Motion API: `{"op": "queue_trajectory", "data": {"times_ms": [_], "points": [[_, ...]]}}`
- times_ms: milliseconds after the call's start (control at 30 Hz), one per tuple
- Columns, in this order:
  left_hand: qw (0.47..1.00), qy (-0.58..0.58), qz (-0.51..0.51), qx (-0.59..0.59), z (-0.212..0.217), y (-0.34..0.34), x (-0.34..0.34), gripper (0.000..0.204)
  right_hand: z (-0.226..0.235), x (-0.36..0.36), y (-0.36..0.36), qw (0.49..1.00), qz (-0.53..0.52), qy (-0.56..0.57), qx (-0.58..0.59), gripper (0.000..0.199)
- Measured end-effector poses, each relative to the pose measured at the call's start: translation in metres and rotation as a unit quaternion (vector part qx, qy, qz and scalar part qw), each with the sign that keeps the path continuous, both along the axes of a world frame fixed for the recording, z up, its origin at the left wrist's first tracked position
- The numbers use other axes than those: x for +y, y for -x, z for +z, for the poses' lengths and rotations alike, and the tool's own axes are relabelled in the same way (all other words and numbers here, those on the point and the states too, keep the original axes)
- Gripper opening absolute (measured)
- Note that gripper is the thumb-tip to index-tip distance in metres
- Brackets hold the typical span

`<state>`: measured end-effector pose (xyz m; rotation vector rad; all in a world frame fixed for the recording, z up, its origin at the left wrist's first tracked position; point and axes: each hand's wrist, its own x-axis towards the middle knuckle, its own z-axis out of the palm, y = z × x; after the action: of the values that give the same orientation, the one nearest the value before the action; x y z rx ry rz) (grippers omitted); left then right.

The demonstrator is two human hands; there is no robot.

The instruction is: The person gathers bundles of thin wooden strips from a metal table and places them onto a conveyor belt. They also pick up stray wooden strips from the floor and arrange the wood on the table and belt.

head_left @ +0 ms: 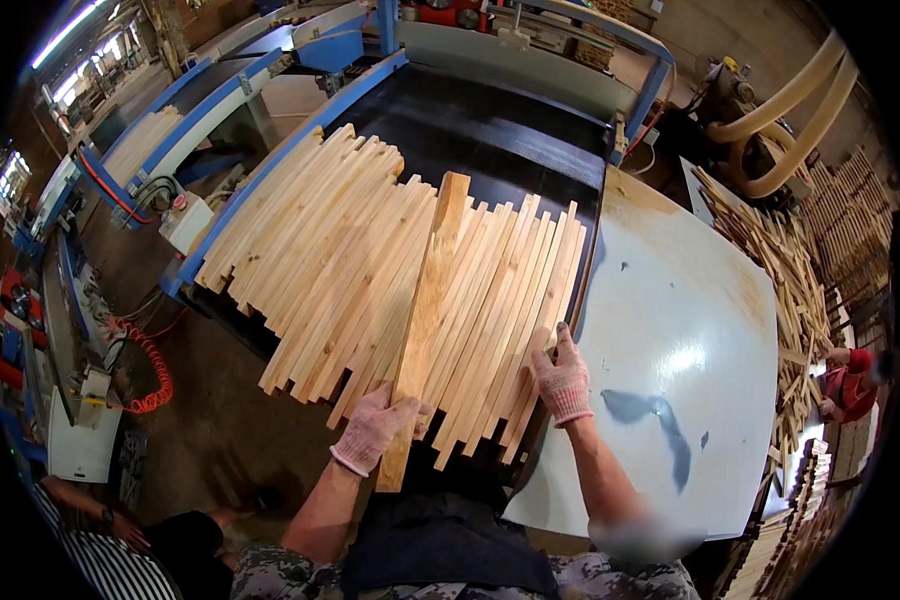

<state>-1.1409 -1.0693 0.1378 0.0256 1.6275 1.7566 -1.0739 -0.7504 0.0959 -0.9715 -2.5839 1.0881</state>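
My left hand [374, 432], in a pinkish knit glove, is closed around the near end of a wide wooden board [429, 300]. The board lies lengthwise over a layer of narrow pale wooden strips [320, 240], and its near end sticks out past them toward me. My right hand [562, 380], gloved the same way, rests at the right-hand edge of the strips with fingers stretched out and thumb apart. The strips lie side by side on a black conveyor belt [470, 110], their ends uneven.
A pale metal table [690, 350] adjoins the belt on the right. Blue machine rails [270, 180] border the left. Loose wood strips [785, 310] are heaped at far right, near a person in red [850, 385]. Another person in a striped top [100, 550] is at lower left.
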Motion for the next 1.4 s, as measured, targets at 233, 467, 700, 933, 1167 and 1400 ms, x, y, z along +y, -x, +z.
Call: {"op": "queue_trajectory", "data": {"times_ms": [233,467,700,933,1167,1400], "points": [[0.991,-0.08,0.078,-0.074,-0.007,-0.005,-0.009,0.038,0.06,-0.054,-0.004,0.994,0.046,0.072,0.074,0.07],[0.985,0.039,0.128,0.105,-0.008,0.032,0.025,0.021,0.074,-0.163,0.008,0.832,0.186,0.522,-0.03,0.049],[0.82,0.284,0.211,0.45,-0.007,0.171,-0.106,0.06,0.073,-0.185,0.034,0.84,0.118,0.529,-0.022,0.03],[0.576,0.711,0.206,0.346,0.062,0.366,-0.269,0.092,0.05,-0.185,0.036,0.847,0.068,0.523,-0.061,0.038],[0.5,0.701,0.126,0.492,0.013,0.418,-0.302,0.075,0.071,-0.19,0.038,0.88,0.046,0.457,-0.125,0.035],[0.551,0.718,0.105,0.413,0.026,0.396,-0.383,0.103,0.055,-0.218,0.028,0.888,0.079,0.448,-0.07,0.038]]}}
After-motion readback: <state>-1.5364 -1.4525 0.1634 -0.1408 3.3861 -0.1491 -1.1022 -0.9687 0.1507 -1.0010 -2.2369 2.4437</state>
